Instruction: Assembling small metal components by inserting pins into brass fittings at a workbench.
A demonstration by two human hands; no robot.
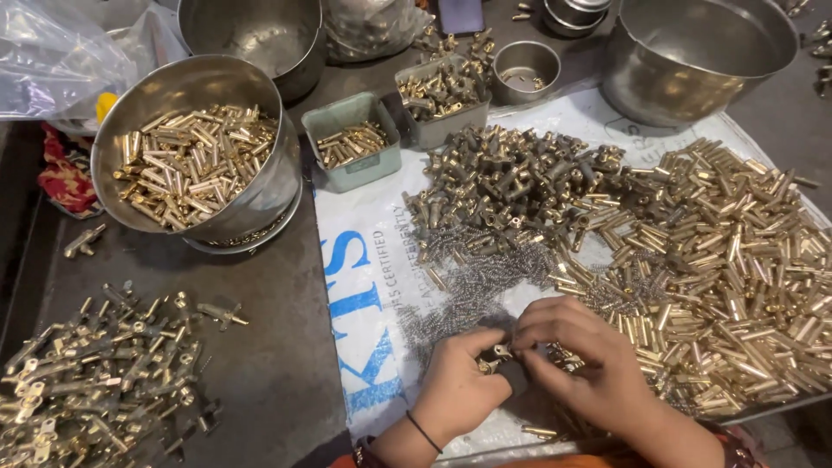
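— Small brass fitting (496, 357) pinched between both hands, low at the centre, just above the white printed sheet (368, 260). Left hand (457, 387) closed around it from below, right hand (582, 360) bent over it, fingertips together on the piece. Exact shape of the fitting hidden by the fingers.

— And close around?

— Heap of thin grey springs (472, 282) just beyond the hands. Behind that, a mound of dull T-shaped fittings (511, 178). To the right, a broad spread of shiny brass tubes (737, 260), touching the right hand's side.

— Further out?

— Steel bowl (195, 147) of brass tubes at upper left, tilted on a ring. Green tray (354, 143) and grey tray (442, 95) with more small parts, a little steel cup (526, 68), a big empty steel bowl (693, 52) at the top right. Pile of assembled-looking fittings (95, 381) on the dark counter (277, 364) at lower left.

— How far along, judging by the piles?

— Probably some way in, given the lower-left pile. Much left, though: loose tubes, springs and T-pieces far outnumber it.
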